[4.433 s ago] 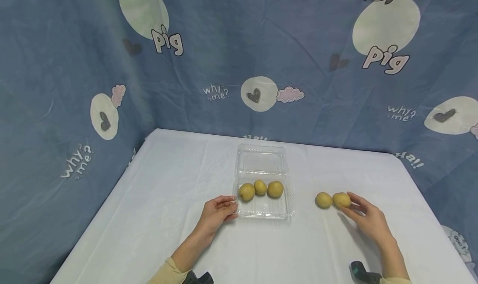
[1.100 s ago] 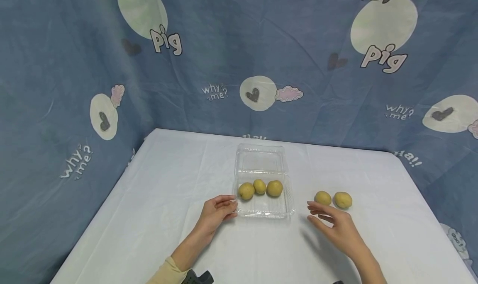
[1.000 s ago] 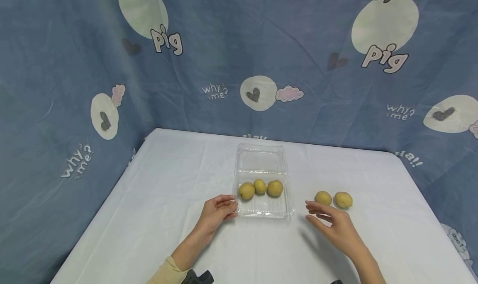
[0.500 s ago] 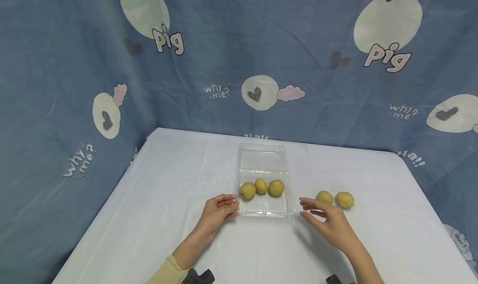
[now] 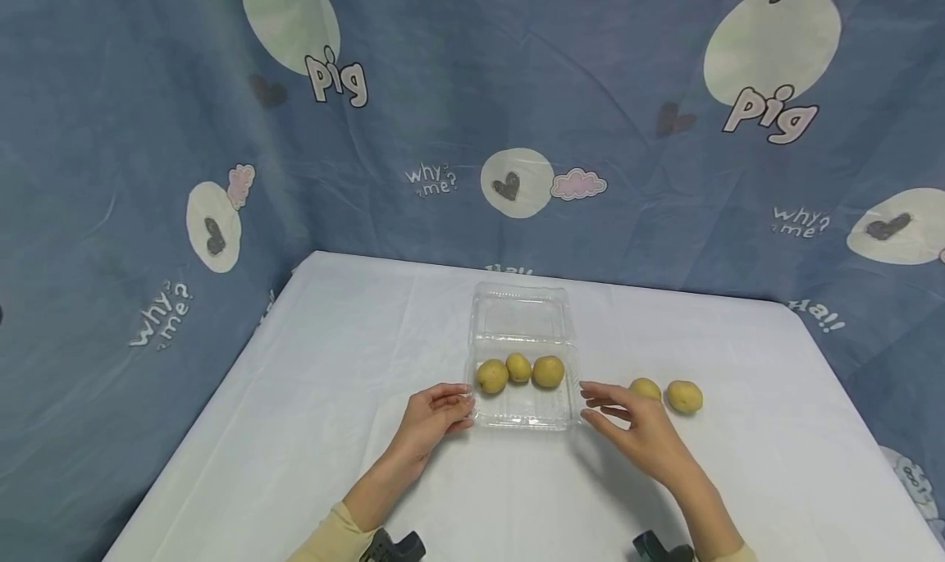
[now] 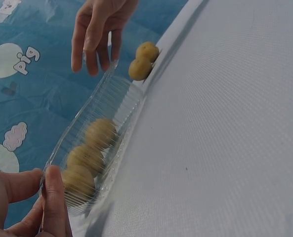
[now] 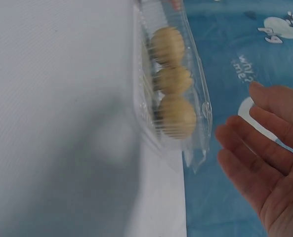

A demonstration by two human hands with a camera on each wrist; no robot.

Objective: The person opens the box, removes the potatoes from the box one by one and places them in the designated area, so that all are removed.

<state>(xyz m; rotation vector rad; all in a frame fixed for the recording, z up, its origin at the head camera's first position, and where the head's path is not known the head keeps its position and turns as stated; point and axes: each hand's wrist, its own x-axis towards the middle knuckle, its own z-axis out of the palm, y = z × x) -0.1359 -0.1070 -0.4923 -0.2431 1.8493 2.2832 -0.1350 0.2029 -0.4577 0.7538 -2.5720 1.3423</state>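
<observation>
Presently, a clear plastic hinged container (image 5: 524, 408) lies mid-table, its lid (image 5: 522, 312) laid back toward the far edge of the white-clothed table (image 5: 354, 332), three roundish yellow pieces of produce (image 5: 519, 368) inside. The person's left hand (image 5: 434, 413) pinches its left rim; the right hand (image 5: 636, 427), fingers parted, hangs just beside its right rim. Two loose yellow pieces (image 5: 684, 397) lie nearer the table's right edge.

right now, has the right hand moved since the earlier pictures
Yes: in the head view, the right hand has moved left, toward the clear container, which stayed put.
</observation>
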